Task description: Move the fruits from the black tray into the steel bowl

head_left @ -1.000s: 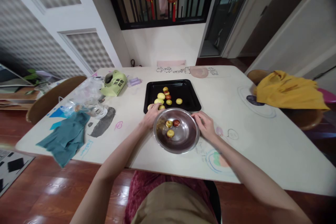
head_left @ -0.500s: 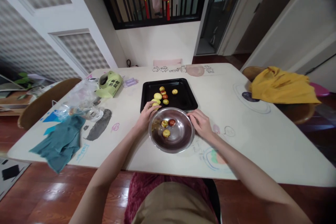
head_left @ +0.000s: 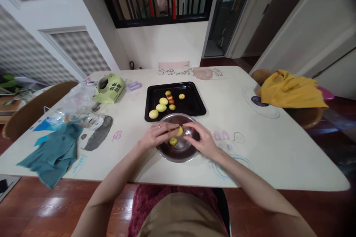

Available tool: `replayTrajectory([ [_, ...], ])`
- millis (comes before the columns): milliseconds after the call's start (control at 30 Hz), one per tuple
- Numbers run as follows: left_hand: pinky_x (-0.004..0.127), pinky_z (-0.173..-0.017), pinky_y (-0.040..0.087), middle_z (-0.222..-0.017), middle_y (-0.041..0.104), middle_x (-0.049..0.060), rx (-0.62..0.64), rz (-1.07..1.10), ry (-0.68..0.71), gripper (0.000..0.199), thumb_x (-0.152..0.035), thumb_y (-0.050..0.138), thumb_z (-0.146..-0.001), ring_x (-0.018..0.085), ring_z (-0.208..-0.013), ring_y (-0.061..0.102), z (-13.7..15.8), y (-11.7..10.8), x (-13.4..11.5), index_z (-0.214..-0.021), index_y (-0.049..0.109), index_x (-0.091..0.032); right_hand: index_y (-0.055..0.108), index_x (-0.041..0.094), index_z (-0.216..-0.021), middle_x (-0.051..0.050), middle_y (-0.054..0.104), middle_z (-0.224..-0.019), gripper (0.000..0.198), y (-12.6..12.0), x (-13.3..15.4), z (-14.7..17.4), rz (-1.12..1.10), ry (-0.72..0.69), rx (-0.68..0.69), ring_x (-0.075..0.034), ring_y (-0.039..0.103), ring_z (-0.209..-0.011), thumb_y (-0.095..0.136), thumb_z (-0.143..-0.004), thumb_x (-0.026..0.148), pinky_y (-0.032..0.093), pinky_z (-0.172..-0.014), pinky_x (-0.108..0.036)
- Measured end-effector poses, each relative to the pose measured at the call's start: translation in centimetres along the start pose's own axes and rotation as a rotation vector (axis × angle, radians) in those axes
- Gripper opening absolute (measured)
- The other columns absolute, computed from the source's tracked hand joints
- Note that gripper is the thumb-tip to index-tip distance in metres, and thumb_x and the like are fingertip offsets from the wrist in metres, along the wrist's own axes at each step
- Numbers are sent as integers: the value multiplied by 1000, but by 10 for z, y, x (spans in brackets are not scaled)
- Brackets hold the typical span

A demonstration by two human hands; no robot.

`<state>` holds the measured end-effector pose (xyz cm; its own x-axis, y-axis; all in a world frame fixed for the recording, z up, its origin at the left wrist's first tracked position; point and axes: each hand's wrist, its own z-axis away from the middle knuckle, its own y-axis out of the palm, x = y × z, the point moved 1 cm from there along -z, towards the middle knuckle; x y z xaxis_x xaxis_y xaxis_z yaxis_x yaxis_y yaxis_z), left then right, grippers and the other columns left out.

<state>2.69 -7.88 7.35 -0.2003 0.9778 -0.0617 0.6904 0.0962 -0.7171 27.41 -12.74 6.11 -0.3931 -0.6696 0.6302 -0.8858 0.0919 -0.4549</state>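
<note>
Over the steel bowl (head_left: 178,158), my left hand (head_left: 157,134) has its fingers curled on a yellowish jujube (head_left: 180,130). Thumb and fingers spread apart, my right hand (head_left: 204,140) reaches in over the bowl's right side, close to that fruit, holding nothing that I can see. Another jujube (head_left: 172,141) lies in the bowl below my left fingers; the rest of the inside is partly covered by my hands. Just behind the bowl, a black baking tray (head_left: 191,98) carries several small jujubes (head_left: 172,107) and three larger, pale yellow oval fruits (head_left: 161,107).
On the left of the white table (head_left: 250,155) are a teal cloth (head_left: 55,152), clear plastic packaging (head_left: 83,98) and a green carton (head_left: 111,89). A yellow cloth (head_left: 292,89) hangs over a chair at the right.
My left hand has left the pale fruits on the tray and come over the bowl onto a jujube. My right hand has moved from the bowl's rim to above its inside. The view has shifted slightly.
</note>
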Motion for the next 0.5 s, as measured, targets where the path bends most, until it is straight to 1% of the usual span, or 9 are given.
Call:
replayTrajectory([
  [67, 34, -101, 63, -133, 75, 12, 59, -5, 58, 45, -21, 56, -109, 20, -120, 74, -4, 1, -6, -154, 53, -26, 63, 26, -134, -10, 76, -125, 39, 7, 2, 4, -17, 39, 68, -27, 74, -114, 73, -99, 36, 62, -98, -42],
  [100, 34, -101, 63, -132, 75, 12, 81, -18, 87, 46, -21, 58, -108, 21, -120, 74, -5, 2, -8, -154, 53, -25, 62, 26, -136, -10, 76, -126, 41, 9, 1, 6, -27, 45, 89, -27, 74, -115, 74, -98, 37, 63, -98, -42],
  [200, 33, -101, 62, -129, 77, 11, 112, -37, 109, 45, -21, 59, -107, 21, -118, 75, -6, 5, -9, -152, 55, -24, 63, 26, -136, -10, 76, -125, 41, 13, -3, 9, -38, 63, 120, -27, 75, -113, 74, -97, 33, 64, -98, -42],
  [267, 32, -100, 62, -129, 77, 11, 84, -21, 57, 42, -21, 60, -107, 19, -115, 75, -3, 7, -6, -149, 59, -24, 64, 27, -135, -10, 76, -125, 40, 11, -7, 8, -26, 85, 124, -28, 75, -114, 74, -97, 30, 63, -100, -44],
  [367, 31, -95, 63, -125, 77, 11, 14, 32, -66, 33, -23, 62, -105, 19, -110, 76, 1, 6, 2, -138, 66, -22, 67, 27, -132, -10, 76, -125, 38, 3, -14, 6, -9, 104, 135, -29, 74, -116, 76, -95, 28, 61, -104, -47],
  [433, 32, -91, 63, -117, 78, 12, 12, 129, -142, 27, -22, 61, -105, 20, -106, 76, 3, 4, 10, -130, 70, -20, 69, 27, -129, -10, 76, -124, 37, -2, -19, 4, -3, 114, 167, -30, 73, -116, 78, -93, 26, 61, -104, -48],
  [500, 35, -91, 63, -108, 80, 12, 39, 254, -187, 23, -22, 58, -105, 21, -102, 77, 4, 3, 16, -121, 73, -19, 70, 26, -127, -10, 75, -124, 37, -6, -21, 2, 0, 127, 227, -29, 73, -115, 79, -91, 21, 61, -103, -48],
])
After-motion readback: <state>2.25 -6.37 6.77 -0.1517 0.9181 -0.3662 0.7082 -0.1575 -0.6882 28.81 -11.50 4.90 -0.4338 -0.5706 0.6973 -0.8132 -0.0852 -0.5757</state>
